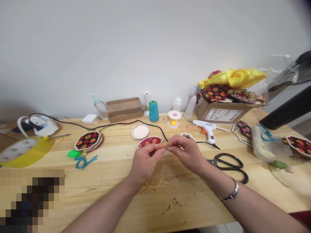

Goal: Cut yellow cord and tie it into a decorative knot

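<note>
My left hand [147, 161] and my right hand [186, 152] meet over the middle of the table, fingertips nearly touching. Both pinch a thin yellow cord [173, 132]. One end runs up toward a white spool [173, 122] wound with yellow; a loose loop hangs below my left hand. Just behind my fingers lies a fan-shaped piece of red patterned fabric [149, 141] with a pale edge. A round cream piece [140, 131] is behind it. Partly hidden by my right hand is a piece with a black-and-white lattice [187, 136].
Black-handled scissors [229, 165] and a glue gun [206, 129] lie right of my hands. A teal thread cone [154, 111] stands behind. At the right back is a full cardboard box [223, 114]. Left are patterned pieces [89, 141], blue-handled small scissors [84, 161] and yellow tape [26, 150].
</note>
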Demonstrator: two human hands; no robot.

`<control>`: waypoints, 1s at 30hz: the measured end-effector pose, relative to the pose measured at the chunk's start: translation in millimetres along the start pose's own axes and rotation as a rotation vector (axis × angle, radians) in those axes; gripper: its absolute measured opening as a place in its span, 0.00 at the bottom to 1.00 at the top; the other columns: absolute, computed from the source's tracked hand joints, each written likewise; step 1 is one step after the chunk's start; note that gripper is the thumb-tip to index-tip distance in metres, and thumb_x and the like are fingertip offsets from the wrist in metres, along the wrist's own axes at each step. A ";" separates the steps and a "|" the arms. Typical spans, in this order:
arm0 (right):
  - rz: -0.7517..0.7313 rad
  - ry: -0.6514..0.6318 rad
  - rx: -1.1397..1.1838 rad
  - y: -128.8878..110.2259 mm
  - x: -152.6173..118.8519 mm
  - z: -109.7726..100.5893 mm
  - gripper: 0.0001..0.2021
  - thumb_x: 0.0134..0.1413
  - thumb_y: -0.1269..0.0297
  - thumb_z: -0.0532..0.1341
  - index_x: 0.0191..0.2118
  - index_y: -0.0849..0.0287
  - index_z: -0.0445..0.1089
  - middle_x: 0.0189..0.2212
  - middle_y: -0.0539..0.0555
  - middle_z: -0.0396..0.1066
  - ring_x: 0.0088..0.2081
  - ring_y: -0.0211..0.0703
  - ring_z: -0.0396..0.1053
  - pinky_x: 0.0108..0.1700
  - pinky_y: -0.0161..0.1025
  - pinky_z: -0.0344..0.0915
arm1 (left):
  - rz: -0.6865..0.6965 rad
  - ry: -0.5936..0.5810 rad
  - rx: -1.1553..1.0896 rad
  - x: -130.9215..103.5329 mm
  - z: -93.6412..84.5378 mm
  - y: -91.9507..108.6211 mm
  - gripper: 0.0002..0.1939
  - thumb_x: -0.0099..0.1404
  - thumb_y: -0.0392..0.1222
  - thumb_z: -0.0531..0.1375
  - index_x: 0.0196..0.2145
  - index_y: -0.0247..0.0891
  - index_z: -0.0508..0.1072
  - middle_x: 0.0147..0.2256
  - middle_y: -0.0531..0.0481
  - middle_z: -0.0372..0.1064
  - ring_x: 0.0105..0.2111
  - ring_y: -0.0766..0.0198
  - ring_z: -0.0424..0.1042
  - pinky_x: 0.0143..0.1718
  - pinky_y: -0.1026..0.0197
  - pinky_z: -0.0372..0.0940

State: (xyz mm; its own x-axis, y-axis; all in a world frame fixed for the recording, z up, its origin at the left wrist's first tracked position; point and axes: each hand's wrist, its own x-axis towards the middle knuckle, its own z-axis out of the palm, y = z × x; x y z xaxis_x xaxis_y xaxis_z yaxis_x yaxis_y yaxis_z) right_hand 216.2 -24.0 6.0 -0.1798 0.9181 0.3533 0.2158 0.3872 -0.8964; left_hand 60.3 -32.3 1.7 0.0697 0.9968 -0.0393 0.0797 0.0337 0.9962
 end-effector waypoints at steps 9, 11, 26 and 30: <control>0.097 -0.014 0.024 -3.3 2.1 -2.7 0.02 0.46 0.71 0.62 0.27 0.58 0.72 0.25 0.50 0.71 0.29 0.37 0.67 0.33 0.35 0.63 | 0.075 0.047 0.065 -0.3 1.2 2.1 0.06 0.51 0.40 0.63 0.28 0.38 0.79 0.24 0.51 0.73 0.25 0.67 0.67 0.27 0.66 0.62; 0.113 -0.012 0.029 -3.5 2.1 -3.2 0.02 0.46 0.71 0.62 0.27 0.58 0.72 0.25 0.50 0.72 0.29 0.37 0.67 0.33 0.35 0.63 | 0.083 0.048 0.061 -0.2 1.7 2.4 0.05 0.51 0.39 0.63 0.27 0.39 0.79 0.24 0.51 0.73 0.25 0.66 0.67 0.27 0.66 0.62; 0.146 0.009 0.002 -0.5 0.9 -3.5 0.03 0.46 0.66 0.64 0.26 0.59 0.71 0.23 0.49 0.72 0.27 0.36 0.66 0.30 0.34 0.62 | -0.127 -0.006 -0.135 1.5 -0.1 -1.2 0.10 0.50 0.44 0.64 0.28 0.35 0.77 0.12 0.59 0.57 0.14 0.75 0.51 0.16 0.69 0.47; 0.091 0.026 -0.098 -1.0 2.9 3.4 0.07 0.51 0.62 0.60 0.28 0.59 0.70 0.23 0.50 0.71 0.27 0.37 0.66 0.30 0.35 0.61 | -0.153 0.002 -0.239 4.7 -1.0 -4.9 0.12 0.49 0.45 0.65 0.29 0.34 0.76 0.13 0.59 0.58 0.14 0.76 0.50 0.16 0.69 0.45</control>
State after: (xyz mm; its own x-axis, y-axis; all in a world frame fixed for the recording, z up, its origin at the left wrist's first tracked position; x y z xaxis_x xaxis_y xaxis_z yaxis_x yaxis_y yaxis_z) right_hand 212.3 -22.0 7.0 -0.1302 0.9512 0.2799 0.3225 0.3076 -0.8952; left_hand 59.2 -27.6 -3.2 0.0726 0.9789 -0.1910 -0.1475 0.1999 0.9686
